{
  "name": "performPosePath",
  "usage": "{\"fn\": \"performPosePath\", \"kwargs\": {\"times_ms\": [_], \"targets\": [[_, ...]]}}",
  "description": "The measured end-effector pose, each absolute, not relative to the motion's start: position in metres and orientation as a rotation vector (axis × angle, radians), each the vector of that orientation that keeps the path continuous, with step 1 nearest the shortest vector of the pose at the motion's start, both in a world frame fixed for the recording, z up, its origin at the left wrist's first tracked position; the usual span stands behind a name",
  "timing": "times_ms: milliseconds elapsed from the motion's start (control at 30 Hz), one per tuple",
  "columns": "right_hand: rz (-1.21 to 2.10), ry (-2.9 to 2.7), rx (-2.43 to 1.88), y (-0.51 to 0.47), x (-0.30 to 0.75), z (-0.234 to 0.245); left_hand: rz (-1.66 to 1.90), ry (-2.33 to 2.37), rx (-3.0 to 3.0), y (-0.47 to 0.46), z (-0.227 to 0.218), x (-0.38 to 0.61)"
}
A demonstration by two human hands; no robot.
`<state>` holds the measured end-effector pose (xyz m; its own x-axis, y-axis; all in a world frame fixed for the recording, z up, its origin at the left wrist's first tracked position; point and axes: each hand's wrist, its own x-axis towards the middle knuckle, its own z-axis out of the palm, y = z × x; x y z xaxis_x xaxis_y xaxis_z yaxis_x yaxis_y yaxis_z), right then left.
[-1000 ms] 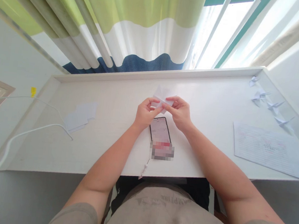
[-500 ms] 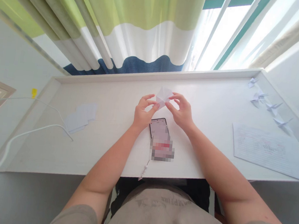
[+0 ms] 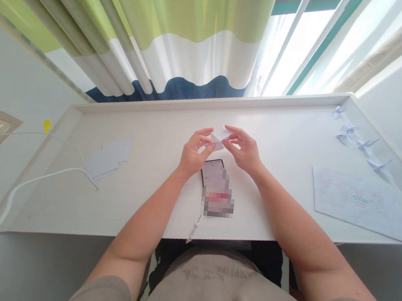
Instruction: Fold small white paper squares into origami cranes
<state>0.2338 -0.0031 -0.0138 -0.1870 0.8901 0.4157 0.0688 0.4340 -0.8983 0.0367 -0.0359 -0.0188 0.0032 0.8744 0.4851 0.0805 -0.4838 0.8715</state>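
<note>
A small folded piece of white paper (image 3: 217, 144) is held between my two hands, above the white desk just beyond the phone. My left hand (image 3: 196, 151) pinches its left side between thumb and fingers. On the other side, my right hand (image 3: 243, 150) grips the right edge with thumb and fingertips. The fingers hide part of the paper, so its exact folds are hard to make out. Right below the hands lies a phone (image 3: 215, 173) with its screen lit and partly blurred, a beaded strap (image 3: 194, 229) trailing toward the desk's front edge.
Several folded paper cranes (image 3: 366, 145) sit along the desk's right rim. Nearer on the right lies a written sheet (image 3: 357, 200). Loose white paper squares (image 3: 108, 160) lie at left, beside a white cable (image 3: 51, 169). A raised rim (image 3: 191, 109) runs along the back below the curtain.
The paper, spread as a larger faceted shape before, now looks smaller and folded in between my fingers. Both hands stay in nearly the same place.
</note>
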Motion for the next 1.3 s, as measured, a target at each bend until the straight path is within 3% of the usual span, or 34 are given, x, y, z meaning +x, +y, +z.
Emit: {"fn": "performPosePath", "kwargs": {"times_ms": [300,533,767,1000,1300], "targets": [[0.999,-1.669,-0.882,-0.008,0.233,-0.010,1.518,0.997,1.818,-0.041,-0.009,0.035],[0.710,-1.716,-0.882,-0.009,0.234,-0.002,1.570,1.055,1.782,-0.039,-0.013,0.035],[1.059,-1.614,-0.866,-0.016,0.226,-0.001,1.577,0.928,1.614,-0.036,-0.019,0.038],[0.916,-1.703,-0.859,-0.018,0.226,-0.001,1.567,1.059,1.622,-0.038,-0.018,0.039],[0.978,-1.721,-0.861,-0.017,0.225,-0.002,1.564,1.115,1.479,-0.037,-0.018,0.040]]}}
